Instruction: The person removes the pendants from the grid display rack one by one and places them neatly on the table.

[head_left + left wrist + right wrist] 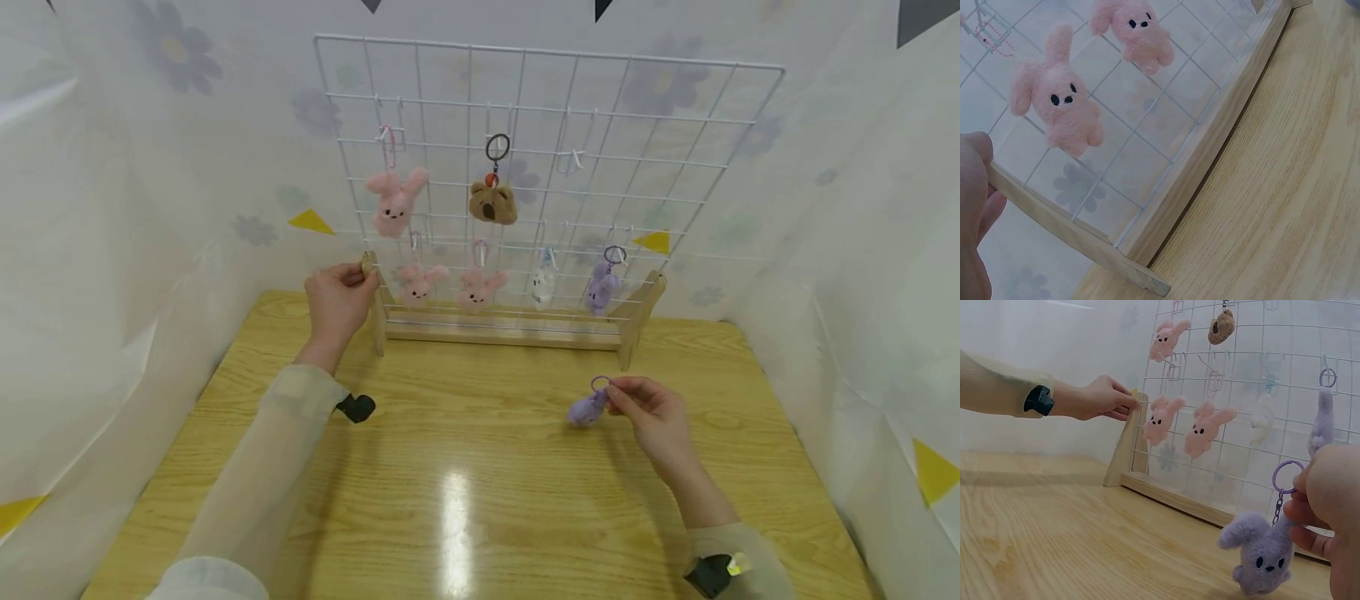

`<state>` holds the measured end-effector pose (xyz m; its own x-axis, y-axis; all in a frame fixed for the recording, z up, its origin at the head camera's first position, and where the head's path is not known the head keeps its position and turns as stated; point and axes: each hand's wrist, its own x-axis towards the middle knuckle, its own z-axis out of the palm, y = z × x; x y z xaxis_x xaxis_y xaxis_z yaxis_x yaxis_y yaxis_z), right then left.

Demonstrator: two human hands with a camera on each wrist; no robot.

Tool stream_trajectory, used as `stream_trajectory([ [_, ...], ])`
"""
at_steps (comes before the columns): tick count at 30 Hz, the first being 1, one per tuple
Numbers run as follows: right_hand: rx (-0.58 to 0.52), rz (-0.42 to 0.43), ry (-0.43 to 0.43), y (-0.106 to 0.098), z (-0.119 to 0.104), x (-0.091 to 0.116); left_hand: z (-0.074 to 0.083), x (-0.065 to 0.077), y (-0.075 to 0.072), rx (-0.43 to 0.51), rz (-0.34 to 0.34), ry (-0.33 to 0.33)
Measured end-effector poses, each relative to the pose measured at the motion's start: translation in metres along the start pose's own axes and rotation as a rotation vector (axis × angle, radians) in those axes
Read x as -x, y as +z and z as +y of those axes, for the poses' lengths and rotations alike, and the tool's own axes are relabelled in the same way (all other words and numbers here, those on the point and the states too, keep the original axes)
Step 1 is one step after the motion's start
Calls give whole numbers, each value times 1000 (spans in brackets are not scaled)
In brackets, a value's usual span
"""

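Observation:
My left hand [341, 302] grips the upper end of the left wooden leg [1079, 234] of a stand that carries a white wire grid [551, 53]. Over the tabletop at the right, my right hand [660, 417] pinches a purple plush bunny keychain [1263, 559] near its ring, between thumb and fingers. The bunny dangles face outward in the right wrist view, its ring [1275, 478] standing above the fingertips. Closest to the left hand on the grid are pink plush bunnies [1063, 103], hung from hooks. Another purple bunny [602, 289] hangs at the lower right of the grid.
A brown koala keychain [492, 202] and a pink bunny [395, 204] hang in the upper row, beside a bare hook [573, 158]. Below hangs a white plush [543, 285]. The stand rests toward the back of the wooden table [375, 500]; white sheeting [97, 275] surrounds it.

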<state>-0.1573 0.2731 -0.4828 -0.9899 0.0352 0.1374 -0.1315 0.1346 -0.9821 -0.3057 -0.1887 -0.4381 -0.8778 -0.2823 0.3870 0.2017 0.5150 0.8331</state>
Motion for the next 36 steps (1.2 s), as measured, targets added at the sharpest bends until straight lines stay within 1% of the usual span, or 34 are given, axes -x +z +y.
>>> stream_trajectory([
  [8, 24, -2, 8, 2, 2, -2, 2, 1, -1, 1, -4, 1],
  [18, -2, 9, 39, 3, 7, -4, 1, 1, -1, -1, -6, -1],
  [24, 6, 28, 48, 3, 8, -10, 2, 2, -2, -5, -4, 2],
  [31, 45, 60, 70, 6, 9, -18, 2, 1, -1, -1, -14, -15],
  [36, 42, 64, 65, 8, 10, -24, 1, 0, 0, -2, -20, -24],
])
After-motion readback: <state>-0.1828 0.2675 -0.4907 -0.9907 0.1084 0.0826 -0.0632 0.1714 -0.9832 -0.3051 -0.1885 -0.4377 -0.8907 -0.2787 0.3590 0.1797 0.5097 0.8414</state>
